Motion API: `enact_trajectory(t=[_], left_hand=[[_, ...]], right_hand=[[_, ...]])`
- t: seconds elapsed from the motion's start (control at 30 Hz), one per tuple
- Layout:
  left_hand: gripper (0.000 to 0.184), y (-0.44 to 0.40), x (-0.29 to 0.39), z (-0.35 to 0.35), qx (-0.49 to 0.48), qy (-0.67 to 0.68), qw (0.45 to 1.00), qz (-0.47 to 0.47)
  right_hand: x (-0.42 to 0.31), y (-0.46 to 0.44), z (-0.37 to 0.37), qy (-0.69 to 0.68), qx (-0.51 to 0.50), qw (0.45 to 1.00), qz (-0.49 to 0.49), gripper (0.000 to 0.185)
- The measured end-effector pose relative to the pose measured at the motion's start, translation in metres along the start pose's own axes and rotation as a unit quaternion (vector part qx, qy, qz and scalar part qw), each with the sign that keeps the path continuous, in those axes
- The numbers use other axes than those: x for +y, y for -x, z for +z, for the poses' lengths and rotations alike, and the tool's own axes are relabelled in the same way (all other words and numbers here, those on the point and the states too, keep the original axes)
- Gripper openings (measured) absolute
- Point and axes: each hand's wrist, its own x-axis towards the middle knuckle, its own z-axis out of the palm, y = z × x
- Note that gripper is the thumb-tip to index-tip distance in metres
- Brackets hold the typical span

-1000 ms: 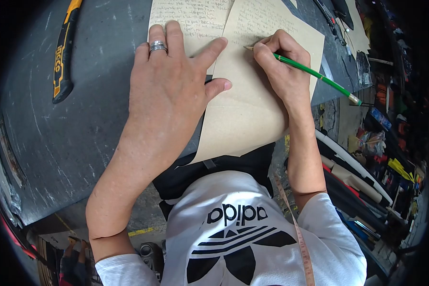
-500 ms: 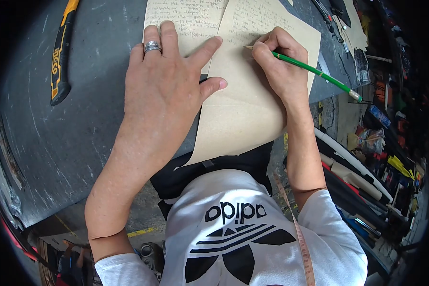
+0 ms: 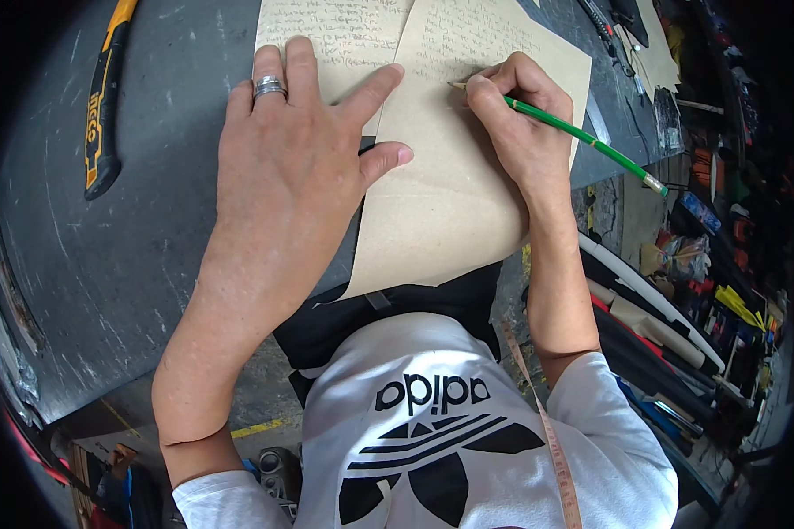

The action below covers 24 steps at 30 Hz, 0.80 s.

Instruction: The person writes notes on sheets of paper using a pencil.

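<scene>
My right hand (image 3: 525, 123) is closed round a green pencil (image 3: 582, 135), its tip touching a large brown paper sheet (image 3: 441, 212). Handwritten lines cover the upper part of that sheet. My left hand (image 3: 295, 145) lies flat with fingers spread, a banded ring on one finger. It rests across a second handwritten sheet (image 3: 326, 22) and the near sheet's left edge, thumb and index finger on the paper. The near sheet's lower end hangs over the table edge toward my lap.
A yellow and black utility knife (image 3: 104, 115) lies on the scratched dark table (image 3: 62, 291) at the left. At the far right of the table are a black cutter (image 3: 598, 19) and a metal ruler (image 3: 596, 122). Rolled materials (image 3: 653, 326) lie beyond the right edge. A tape measure (image 3: 547, 423) hangs over my shirt.
The view has shifted slightly, so the knife, sheets and left hand sit a little further left. The pencil stays in my right hand at nearly the same spot on the sheet.
</scene>
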Motion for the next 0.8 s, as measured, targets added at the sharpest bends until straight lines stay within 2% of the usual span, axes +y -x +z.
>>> enact_trajectory(t=[0.5, 0.63, 0.8], left_hand=[[0.066, -0.0008, 0.0006, -0.0034, -0.014, -0.008, 1.0, 0.001], [0.066, 0.0001, -0.0005, 0.0014, 0.019, -0.038, 0.999, 0.015], [0.065, -0.0009, -0.0008, 0.0017, 0.019, -0.031, 0.999, 0.016]], right_hand=[[0.0047, -0.0008, -0.003, -0.003, 0.011, 1.0, -0.023, 0.024], [0.0026, 0.0029, -0.0085, -0.006, 0.02, 1.0, 0.015, 0.024], [0.005, 0.0032, -0.0069, -0.009, 0.021, 1.0, 0.001, 0.025]])
